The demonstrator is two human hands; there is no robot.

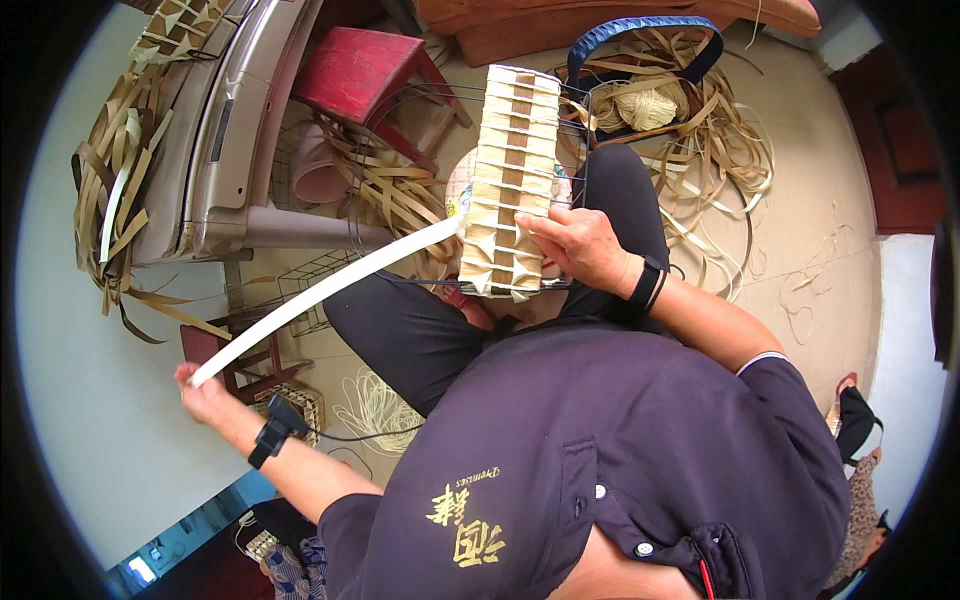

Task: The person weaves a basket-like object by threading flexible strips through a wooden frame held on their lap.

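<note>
A long woven panel [515,150] in cream with brown strips down its middle stands in front of me, between my knees. It covers one side of a black wire basket frame [588,122]. From the panel's left edge a flat cream weaving strip [330,287] runs down to the left, pulled out in a gentle curve. At its far end, my left hand [207,400] is closed around the strip. My right hand [588,247] grips the panel's right edge, with fingertips on its face and the thumb side partly hidden. Folded pointed tabs show along the panel's lower part.
A red stool [360,80] and a pink bucket [318,165] stand ahead to the left. Tan strips [715,130] and a ball of cream cord [648,103] lie ahead right by a blue handle [640,28]. Loose cord [375,410] lies on the floor. Other people show partly at the lower edges.
</note>
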